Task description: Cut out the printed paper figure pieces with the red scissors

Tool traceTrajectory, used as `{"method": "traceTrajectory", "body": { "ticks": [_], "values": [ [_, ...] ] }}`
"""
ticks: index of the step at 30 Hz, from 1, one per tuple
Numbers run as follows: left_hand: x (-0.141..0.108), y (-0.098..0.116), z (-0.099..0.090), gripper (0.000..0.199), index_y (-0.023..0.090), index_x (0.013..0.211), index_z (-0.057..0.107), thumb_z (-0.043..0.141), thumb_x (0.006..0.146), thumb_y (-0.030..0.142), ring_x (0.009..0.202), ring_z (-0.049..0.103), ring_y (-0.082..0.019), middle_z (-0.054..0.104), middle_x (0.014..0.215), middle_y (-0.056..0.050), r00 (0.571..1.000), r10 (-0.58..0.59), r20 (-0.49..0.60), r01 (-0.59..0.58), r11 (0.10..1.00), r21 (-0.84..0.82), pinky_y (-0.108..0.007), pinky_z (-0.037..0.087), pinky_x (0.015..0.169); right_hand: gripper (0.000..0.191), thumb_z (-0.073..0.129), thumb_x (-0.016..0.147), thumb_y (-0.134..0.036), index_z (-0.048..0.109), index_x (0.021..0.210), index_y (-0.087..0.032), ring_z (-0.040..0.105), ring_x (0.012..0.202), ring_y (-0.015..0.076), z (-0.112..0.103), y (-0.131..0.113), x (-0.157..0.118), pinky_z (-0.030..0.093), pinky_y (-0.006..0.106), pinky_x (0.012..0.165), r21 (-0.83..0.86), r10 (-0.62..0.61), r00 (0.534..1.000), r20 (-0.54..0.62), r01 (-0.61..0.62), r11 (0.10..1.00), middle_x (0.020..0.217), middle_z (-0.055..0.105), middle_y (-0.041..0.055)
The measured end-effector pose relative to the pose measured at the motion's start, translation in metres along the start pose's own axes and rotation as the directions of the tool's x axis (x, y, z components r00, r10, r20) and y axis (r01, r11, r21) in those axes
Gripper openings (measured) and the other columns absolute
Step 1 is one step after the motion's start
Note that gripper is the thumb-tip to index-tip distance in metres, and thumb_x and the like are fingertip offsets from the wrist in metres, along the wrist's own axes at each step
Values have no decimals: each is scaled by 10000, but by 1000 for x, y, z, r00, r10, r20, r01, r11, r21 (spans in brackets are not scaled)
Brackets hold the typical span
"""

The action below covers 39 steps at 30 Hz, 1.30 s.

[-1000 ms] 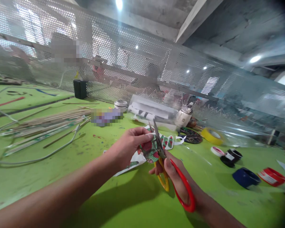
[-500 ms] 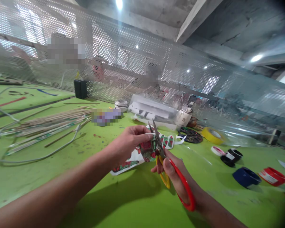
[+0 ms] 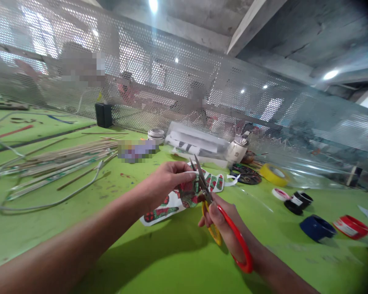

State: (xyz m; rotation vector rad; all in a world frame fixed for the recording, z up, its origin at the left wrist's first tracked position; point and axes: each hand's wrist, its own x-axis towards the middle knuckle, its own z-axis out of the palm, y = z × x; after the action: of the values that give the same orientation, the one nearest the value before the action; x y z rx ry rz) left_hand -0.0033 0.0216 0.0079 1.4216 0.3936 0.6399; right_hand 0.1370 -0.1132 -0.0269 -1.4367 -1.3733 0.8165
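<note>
Painted paper in red and green, pinched between thumb and fingers of the left hand, above a green bench. Opposite, scissors in the right hand, clamped on the handles, with a red loop towards the body and a yellow loop beneath, beside the fingers. Blades parted in a narrow V, tips up and away from the body, with a clear lean to the left; long axis running from the red loop at lower right to the tips at upper left. On the left side of that line, the held part of the paper, close against the blades and just above and left of the right hand. Left fingertips nearest of all to the blades, just beside the edge and a little below the tips. Lower left, under the left hand, a white-bordered painted section slanting down towards the bench; on the other side of the blades, a row of red and green shapes on white. Possibly all one sheet, though hard to tell with hand and blades in front. Farther off to the right, a roll of yellow tape, well apart from both hands.
</note>
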Motion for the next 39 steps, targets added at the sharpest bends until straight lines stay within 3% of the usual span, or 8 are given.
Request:
{"method": "traceTrajectory", "body": {
  "ticks": [7, 19, 26, 39],
  "values": [
    [1, 1, -2, 186, 129, 689, 617, 705, 736, 286, 513, 468, -85, 554, 564, 7, 1000, 1, 17, -1, 1000, -14, -234, 356, 523, 630, 405, 831, -744, 548, 1003, -155, 546, 588, 179, 1, -2, -1, 483, 362, 609, 8, -38, 999, 0, 38, 999, 595, 451, -35],
    [-1, 7, -2, 174, 141, 657, 613, 719, 696, 273, 482, 471, -89, 554, 526, 12, 1000, -20, 6, 20, 1000, 17, -233, 354, 502, 628, 361, 834, -757, 528, 981, -169, 370, 494, 122, 0, -9, -2, 350, 282, 518, -72, -9, 999, 31, 11, 997, 561, 363, -67],
    [0, 8, -5, 186, 147, 655, 611, 710, 717, 292, 457, 480, -103, 580, 527, -10, 999, -28, 38, 26, 999, 46, -241, 361, 459, 621, 375, 830, -759, 542, 967, -176, 399, 510, 139, -2, -9, -2, 355, 285, 523, -114, 6, 1000, 29, -3, 993, 542, 374, -61],
    [5, 0, -10, 192, 140, 660, 618, 723, 719, 289, 470, 478, -99, 556, 525, 0, 997, -73, 40, 71, 997, 27, -234, 382, 460, 564, 377, 856, -728, 539, 906, -189, 345, 474, 108, -3, -9, 0, 258, 250, 463, -163, 29, 999, 21, -25, 986, 538, 346, -70]
  ]
}}
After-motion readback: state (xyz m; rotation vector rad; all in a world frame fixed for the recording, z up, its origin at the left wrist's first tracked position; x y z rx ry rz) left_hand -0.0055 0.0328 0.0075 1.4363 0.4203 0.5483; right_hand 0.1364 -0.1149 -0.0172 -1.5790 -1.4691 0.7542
